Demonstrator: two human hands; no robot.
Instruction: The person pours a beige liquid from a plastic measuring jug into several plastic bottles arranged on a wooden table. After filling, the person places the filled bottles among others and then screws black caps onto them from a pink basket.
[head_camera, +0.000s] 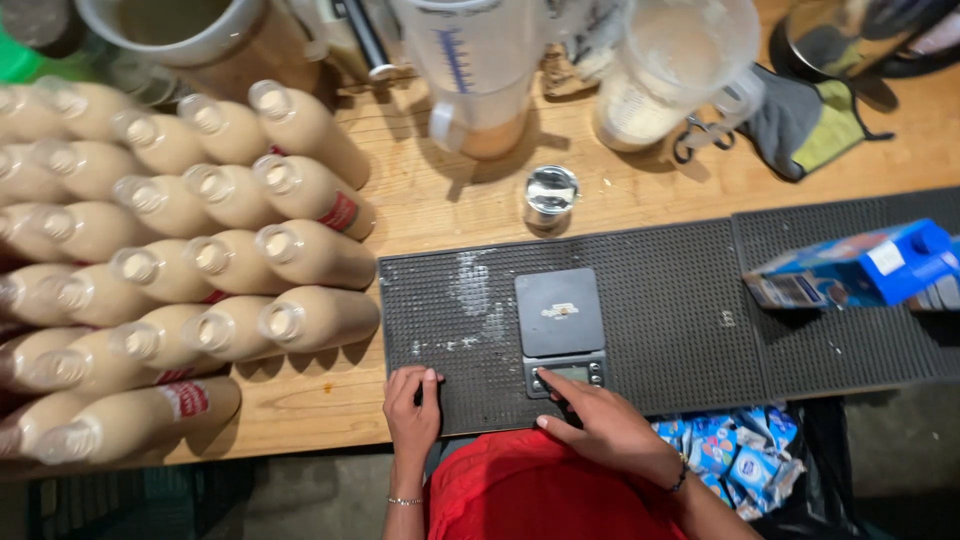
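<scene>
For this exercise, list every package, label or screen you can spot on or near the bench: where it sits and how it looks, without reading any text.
Scale screen: small pale rectangle at the front of the dark scale, under the right hand.
Blue carton: lying on its side, right end of the black mat.
Red labels: bands on several beige bottles, left side.
Blue-and-white packets: heaped below the bench edge, right.
Left hand: resting on the mat's front edge.

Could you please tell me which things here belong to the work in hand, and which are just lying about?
In hand:
small black digital scale
right hand pressing its button
left hand resting on the black rubber mat

Lying about:
beige filled bottles
blue carton
grey-green glove
</scene>
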